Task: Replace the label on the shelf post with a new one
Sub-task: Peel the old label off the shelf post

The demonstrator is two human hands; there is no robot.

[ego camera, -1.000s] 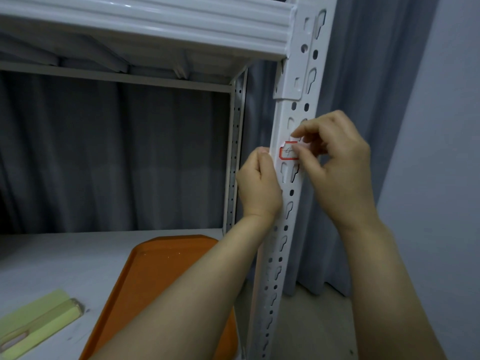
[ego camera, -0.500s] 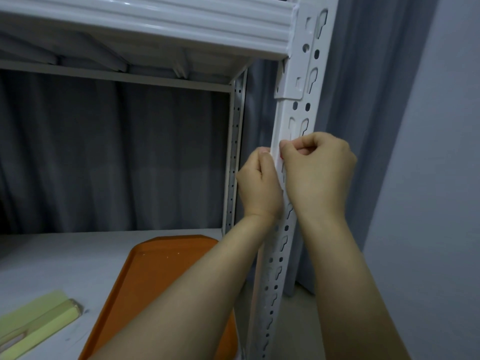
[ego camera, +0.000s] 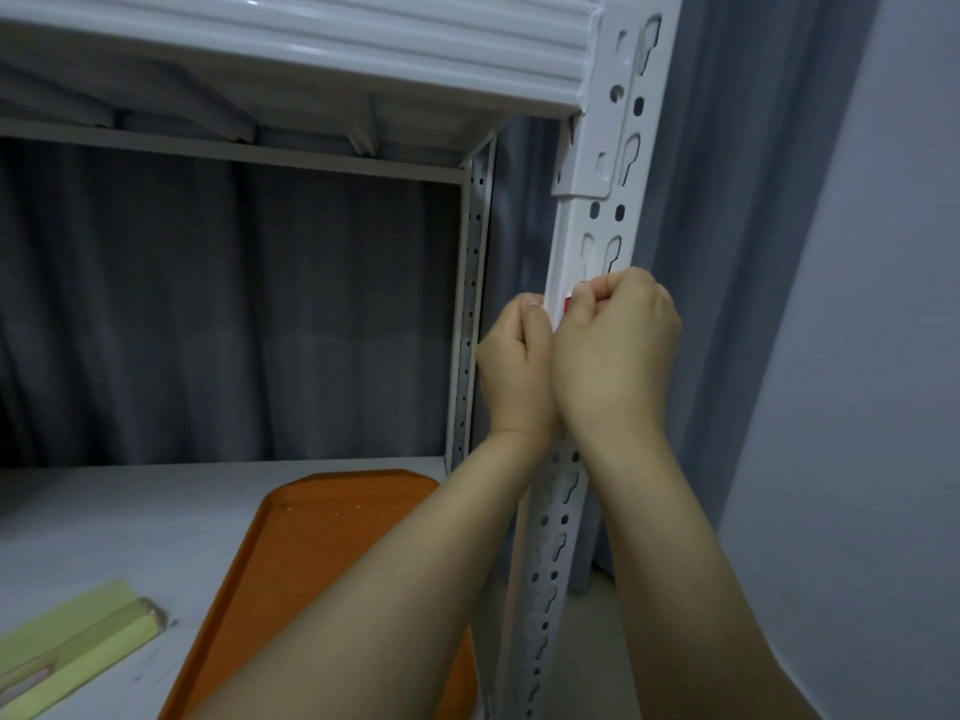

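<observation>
At mid-height on the white shelf post [ego camera: 597, 226], two hands are held closed side by side.
The post's edge is gripped by the left hand [ego camera: 511, 366]; the right hand [ego camera: 618, 356] is curled onto the red-edged label [ego camera: 568, 302], which is pinched against the post and mostly hidden.

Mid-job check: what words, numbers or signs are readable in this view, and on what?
None readable.
Red-edged white paper label on the white perforated metal shelf post: only a red sliver shows past the right hand; any writing is hidden.
Orange plastic tray: no print visible.
Pale green flat pieces at lower left: nothing legible.
</observation>
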